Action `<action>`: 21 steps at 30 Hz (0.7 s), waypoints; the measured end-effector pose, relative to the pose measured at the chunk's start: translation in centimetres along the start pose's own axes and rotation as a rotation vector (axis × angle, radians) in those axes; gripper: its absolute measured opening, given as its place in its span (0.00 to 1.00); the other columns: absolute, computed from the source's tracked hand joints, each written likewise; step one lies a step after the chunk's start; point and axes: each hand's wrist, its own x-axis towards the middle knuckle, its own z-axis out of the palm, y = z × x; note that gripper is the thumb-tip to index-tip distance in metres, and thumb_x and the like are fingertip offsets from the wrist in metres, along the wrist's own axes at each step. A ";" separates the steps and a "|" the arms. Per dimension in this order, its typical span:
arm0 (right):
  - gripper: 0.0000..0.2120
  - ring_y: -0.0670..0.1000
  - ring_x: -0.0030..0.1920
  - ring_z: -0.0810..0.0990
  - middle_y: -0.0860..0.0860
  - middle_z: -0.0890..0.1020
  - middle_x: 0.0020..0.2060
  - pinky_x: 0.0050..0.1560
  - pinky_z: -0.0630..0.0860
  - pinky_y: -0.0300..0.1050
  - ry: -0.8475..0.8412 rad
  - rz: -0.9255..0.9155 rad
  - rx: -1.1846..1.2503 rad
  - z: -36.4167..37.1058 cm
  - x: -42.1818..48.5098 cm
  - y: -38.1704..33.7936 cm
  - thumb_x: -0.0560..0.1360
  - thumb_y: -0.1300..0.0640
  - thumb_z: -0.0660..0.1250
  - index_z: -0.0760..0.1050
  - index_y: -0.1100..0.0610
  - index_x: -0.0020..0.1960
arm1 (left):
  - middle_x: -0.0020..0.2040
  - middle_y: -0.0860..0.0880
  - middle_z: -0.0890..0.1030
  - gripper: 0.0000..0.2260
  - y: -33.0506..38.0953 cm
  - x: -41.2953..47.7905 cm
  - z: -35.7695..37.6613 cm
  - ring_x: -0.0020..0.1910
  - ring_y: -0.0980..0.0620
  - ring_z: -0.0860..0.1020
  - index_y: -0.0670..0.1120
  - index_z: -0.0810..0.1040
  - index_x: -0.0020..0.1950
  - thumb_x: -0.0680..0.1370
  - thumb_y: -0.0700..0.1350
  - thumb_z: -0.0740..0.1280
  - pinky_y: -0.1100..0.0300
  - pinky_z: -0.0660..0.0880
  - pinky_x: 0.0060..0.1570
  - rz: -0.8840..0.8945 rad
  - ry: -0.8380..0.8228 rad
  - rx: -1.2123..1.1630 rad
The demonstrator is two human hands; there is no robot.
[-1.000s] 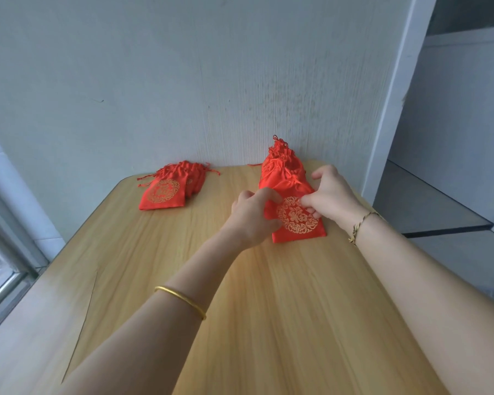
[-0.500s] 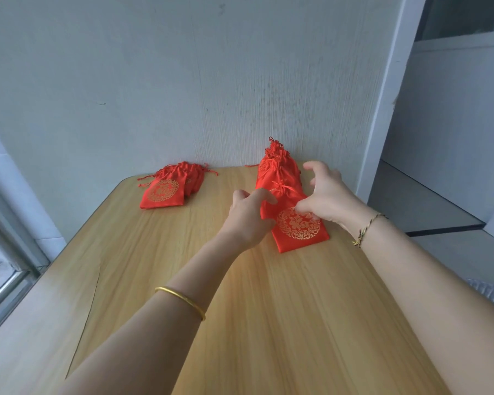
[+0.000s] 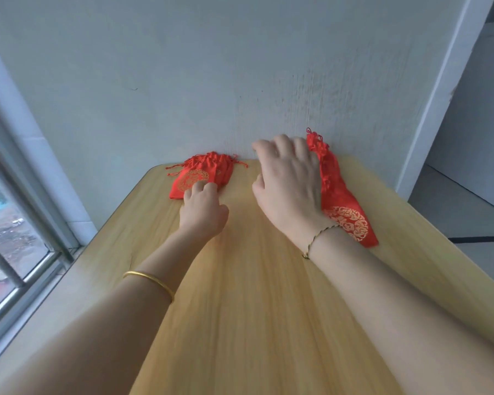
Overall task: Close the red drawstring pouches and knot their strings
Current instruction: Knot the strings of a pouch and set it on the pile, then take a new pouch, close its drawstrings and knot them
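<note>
Two lots of red pouches at the bench's (image 3: 254,309) far end: left pile (image 3: 200,176), right row (image 3: 340,201). Left hand (image 3: 204,212) curls onto left pile's near edge, grip unclear; right hand (image 3: 288,183) loose, empty, by right row. Likely light, limp, slippery satin; take by neck cords (image 3: 315,137).

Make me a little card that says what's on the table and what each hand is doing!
table: light wood
left pile: red pouches with gold pattern, near the far edge
right row: red pouches lined up toward the far edge
left hand: fingers curled at left pile's near pouch; grip unclear
right hand: open, holding nothing, partly hiding right row
</note>
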 end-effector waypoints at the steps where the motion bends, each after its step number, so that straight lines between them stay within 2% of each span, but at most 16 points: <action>1: 0.18 0.58 0.53 0.73 0.53 0.76 0.51 0.49 0.70 0.50 -0.079 -0.002 0.083 0.8 -0.1 -0.6 0.67 0.62 0.66 0.74 0.54 0.56 | 0.72 0.44 0.62 0.21 -0.7 0.4 0.0 0.71 0.42 0.59 0.43 0.65 0.70 0.77 0.43 0.61 0.47 0.64 0.63 0.000 -0.019 0.050; 3: 0.20 0.57 0.59 0.70 0.53 0.73 0.57 0.57 0.69 0.50 -0.231 0.044 0.251 2.7 -0.7 -1.4 0.72 0.61 0.63 0.69 0.55 0.63 | 0.75 0.45 0.58 0.22 -2.0 1.1 0.2 0.74 0.44 0.54 0.44 0.61 0.72 0.79 0.46 0.60 0.45 0.61 0.67 -0.009 -0.070 0.113; 6: 0.20 0.57 0.60 0.70 0.54 0.71 0.60 0.60 0.67 0.48 -0.308 0.136 0.383 4.8 -2.5 -1.9 0.73 0.61 0.62 0.67 0.56 0.65 | 0.78 0.47 0.53 0.25 -3.3 1.8 0.5 0.77 0.48 0.48 0.48 0.55 0.76 0.81 0.51 0.56 0.45 0.54 0.70 -0.010 -0.130 0.164; 9: 0.21 0.57 0.60 0.70 0.55 0.70 0.59 0.58 0.67 0.48 -0.334 0.169 0.440 5.8 -3.8 -2.0 0.73 0.62 0.62 0.66 0.57 0.66 | 0.77 0.49 0.57 0.23 -3.9 1.7 0.6 0.76 0.50 0.50 0.49 0.56 0.76 0.81 0.52 0.53 0.46 0.54 0.70 0.030 -0.154 0.191; 12: 0.22 0.56 0.60 0.71 0.56 0.71 0.59 0.59 0.68 0.48 -0.329 0.206 0.502 6.1 -4.0 -1.9 0.72 0.63 0.62 0.66 0.58 0.66 | 0.72 0.46 0.66 0.20 -3.6 1.1 0.4 0.74 0.48 0.57 0.49 0.62 0.73 0.81 0.51 0.53 0.48 0.57 0.68 0.070 -0.114 0.231; 15: 0.22 0.56 0.59 0.72 0.56 0.71 0.59 0.59 0.70 0.50 -0.326 0.244 0.544 6.3 -4.3 -1.7 0.71 0.64 0.63 0.67 0.59 0.65 | 0.63 0.46 0.74 0.17 -3.1 0.3 -0.1 0.65 0.45 0.69 0.48 0.67 0.68 0.80 0.50 0.55 0.49 0.60 0.65 0.139 -0.004 0.227; 17: 0.22 0.56 0.58 0.73 0.57 0.72 0.58 0.58 0.71 0.52 -0.308 0.282 0.565 6.5 -4.5 -1.4 0.71 0.64 0.63 0.67 0.59 0.65 | 0.54 0.47 0.80 0.14 -2.4 -0.7 -0.6 0.56 0.45 0.75 0.49 0.68 0.64 0.80 0.48 0.55 0.50 0.60 0.64 0.183 0.039 0.159; 19: 0.22 0.57 0.56 0.74 0.57 0.72 0.57 0.56 0.72 0.56 -0.297 0.323 0.592 6.5 -4.5 -1.3 0.70 0.64 0.63 0.67 0.59 0.64 | 0.42 0.48 0.82 0.12 -1.9 -2.1 -1.0 0.47 0.45 0.78 0.49 0.68 0.63 0.80 0.46 0.55 0.54 0.61 0.59 0.213 0.058 0.089; 21: 0.21 0.58 0.51 0.76 0.57 0.72 0.56 0.54 0.73 0.57 -0.286 0.353 0.620 6.6 -4.5 -1.2 0.70 0.63 0.63 0.68 0.59 0.63 | 0.38 0.49 0.80 0.12 -1.6 -3.2 -1.3 0.42 0.45 0.78 0.50 0.68 0.63 0.79 0.46 0.57 0.55 0.69 0.50 0.218 0.062 -0.021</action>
